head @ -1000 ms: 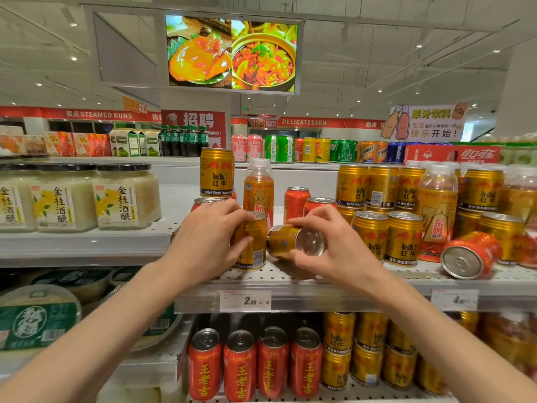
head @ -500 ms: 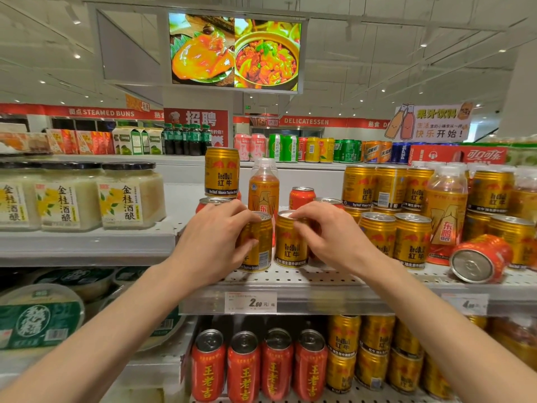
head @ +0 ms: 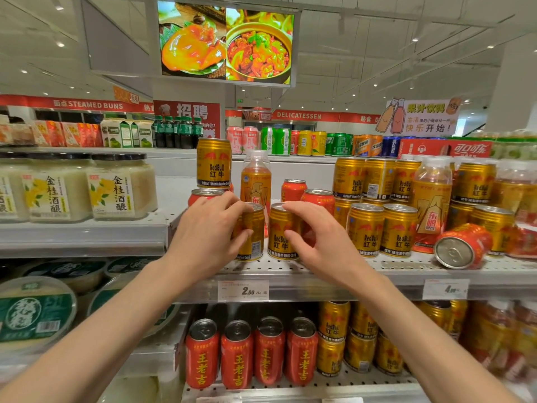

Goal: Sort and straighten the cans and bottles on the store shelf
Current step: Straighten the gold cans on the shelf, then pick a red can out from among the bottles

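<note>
Two gold RedBull cans stand upright side by side on the white shelf (head: 290, 271), just above the price tag (head: 243, 290) reading 2.60. Left hand (head: 203, 237) wraps the left can (head: 251, 237), fingers curled on its side. Right hand (head: 316, 237) hovers spread at the right can (head: 280, 234), fingertips touching its rim. One red can (head: 462, 245) lies tipped over, well right of the tag

A supermarket aisle: white perforated metal shelves (head: 406, 264) packed with gold energy-drink cans (head: 365, 229) and red herbal-tea cans (head: 236, 356), white paper price tags (head: 243, 290) clipped along the shelf edge, red overhead department banners (head: 299, 115) reading "DELICATESSEN" and "STEAMED BUNS", and a hanging food-advert screen (head: 226, 43).
</note>
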A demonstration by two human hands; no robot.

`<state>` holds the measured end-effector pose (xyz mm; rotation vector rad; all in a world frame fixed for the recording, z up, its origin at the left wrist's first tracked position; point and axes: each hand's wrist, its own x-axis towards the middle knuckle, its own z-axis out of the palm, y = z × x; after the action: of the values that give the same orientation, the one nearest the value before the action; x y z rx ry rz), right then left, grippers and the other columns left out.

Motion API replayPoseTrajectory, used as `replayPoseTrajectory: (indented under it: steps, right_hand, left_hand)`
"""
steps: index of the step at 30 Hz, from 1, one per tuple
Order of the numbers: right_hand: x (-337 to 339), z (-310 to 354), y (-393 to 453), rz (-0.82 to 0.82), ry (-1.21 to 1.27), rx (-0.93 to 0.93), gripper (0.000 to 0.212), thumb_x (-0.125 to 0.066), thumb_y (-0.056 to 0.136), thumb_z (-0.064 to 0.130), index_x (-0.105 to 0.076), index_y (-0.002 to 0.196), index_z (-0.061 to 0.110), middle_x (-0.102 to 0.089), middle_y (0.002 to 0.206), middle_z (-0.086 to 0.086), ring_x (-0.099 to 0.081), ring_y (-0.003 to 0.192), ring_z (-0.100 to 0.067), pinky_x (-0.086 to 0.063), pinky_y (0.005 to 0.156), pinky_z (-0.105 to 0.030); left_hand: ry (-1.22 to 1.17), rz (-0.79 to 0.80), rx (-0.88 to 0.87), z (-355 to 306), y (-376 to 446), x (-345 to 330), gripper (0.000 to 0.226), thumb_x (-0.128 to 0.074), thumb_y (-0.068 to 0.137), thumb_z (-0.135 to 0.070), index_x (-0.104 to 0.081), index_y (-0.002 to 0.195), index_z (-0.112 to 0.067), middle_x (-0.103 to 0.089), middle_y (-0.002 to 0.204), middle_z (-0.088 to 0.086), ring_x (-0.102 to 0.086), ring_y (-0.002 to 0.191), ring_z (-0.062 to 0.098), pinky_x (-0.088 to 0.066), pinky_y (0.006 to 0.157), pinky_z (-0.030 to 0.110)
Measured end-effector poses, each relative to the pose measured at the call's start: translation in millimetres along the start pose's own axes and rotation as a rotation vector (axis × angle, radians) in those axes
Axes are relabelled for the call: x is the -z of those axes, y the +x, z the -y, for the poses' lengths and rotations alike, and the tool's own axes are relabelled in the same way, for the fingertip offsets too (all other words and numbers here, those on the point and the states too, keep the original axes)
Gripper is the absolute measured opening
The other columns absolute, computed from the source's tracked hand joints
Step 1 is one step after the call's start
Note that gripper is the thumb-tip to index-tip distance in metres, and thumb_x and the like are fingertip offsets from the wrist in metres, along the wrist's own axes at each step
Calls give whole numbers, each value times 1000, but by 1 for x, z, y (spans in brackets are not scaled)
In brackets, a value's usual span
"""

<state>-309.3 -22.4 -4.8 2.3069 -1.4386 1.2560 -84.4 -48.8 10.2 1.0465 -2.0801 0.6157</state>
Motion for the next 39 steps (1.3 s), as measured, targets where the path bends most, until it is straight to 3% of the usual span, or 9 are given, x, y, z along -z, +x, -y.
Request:
replayPoseTrajectory:
  steps: [6, 10, 14, 18, 20, 25, 28, 35, 39]
  right_hand:
    - [-6, 8, -14, 3, 138, -84, 63, -64, 96, 38, -40, 153, 30, -31, 163, 13, -25, 151, -4, -38, 119, -44]
    - [-2, 19, -39, -15, 255, -215, 67, -67, 93, 44, -39, 153, 32, -40, 155, 17, -40, 139, 6, -47, 109, -25]
    - [6, 31, -81, -18, 357, -356, 54, -67, 90, 47, -48, 141, 42, -58, 133, 24, -56, 119, 13, -49, 86, -5]
    - [9, 38, -131, -60, 421, -493, 40, -67, 86, 46, -60, 125, 43, -70, 113, 20, -67, 104, -2, -56, 89, -30]
    - [6, 36, -158, -47, 424, -578, 41, -67, 82, 50, -62, 122, 40, -72, 106, 16, -69, 96, -9, -59, 87, -39]
    - [10, 14, -211, -26, 392, -749, 29, -68, 87, 44, -63, 114, 41, -71, 98, 17, -69, 87, -10, -57, 76, -33]
    - [21, -7, -227, -36, 350, -764, 24, -68, 91, 40, -63, 115, 41, -71, 98, 19, -69, 86, -9, -59, 74, -36]
    - [67, -79, -241, -41, 392, -702, 23, -67, 94, 32, -64, 117, 34, -70, 95, 18, -66, 85, -5, -51, 73, -12]
    - [103, -124, -249, -12, 415, -672, 23, -66, 94, 31, -65, 118, 34, -71, 94, 16, -67, 87, -7, -52, 77, -12]
  left_hand:
    - [-133, 10, 42, -5, -18, -5, 55, -66, 90, -40, -55, 140, -21, -60, 129, -4, -56, 117, 14, -39, 97, 27]
    - [-436, 33, 127, -9, -41, -4, 55, -63, 92, -43, -52, 142, -24, -44, 148, -11, -51, 128, 9, -46, 106, 33]
    - [-670, -14, 239, -27, -77, 2, 43, -69, 92, -31, -58, 133, -28, -59, 123, -17, -60, 109, 2, -52, 92, 23]
    - [-878, 45, 388, -45, -120, -6, 35, -71, 90, -28, -61, 123, -36, -69, 108, -21, -67, 100, 3, -51, 83, 15]
    - [-968, 111, 454, -54, -139, -16, 35, -71, 90, -27, -61, 121, -37, -69, 105, -19, -67, 96, 7, -53, 81, 17]
    - [-1068, 207, 587, -83, -167, -36, 34, -71, 90, -23, -62, 120, -37, -71, 103, -11, -66, 93, 10, -53, 79, 17]
    - [-1077, 220, 636, -105, -169, -44, 33, -71, 90, -22, -62, 119, -36, -71, 103, -12, -66, 93, 9, -52, 80, 15]
    - [-1067, 151, 672, -182, -137, -69, 32, -71, 90, -21, -63, 118, -35, -72, 103, -13, -68, 92, 12, -56, 79, 23]
    - [-1054, 136, 685, -237, -109, -86, 32, -70, 91, -24, -63, 120, -34, -71, 104, -15, -68, 94, 11, -57, 81, 27]
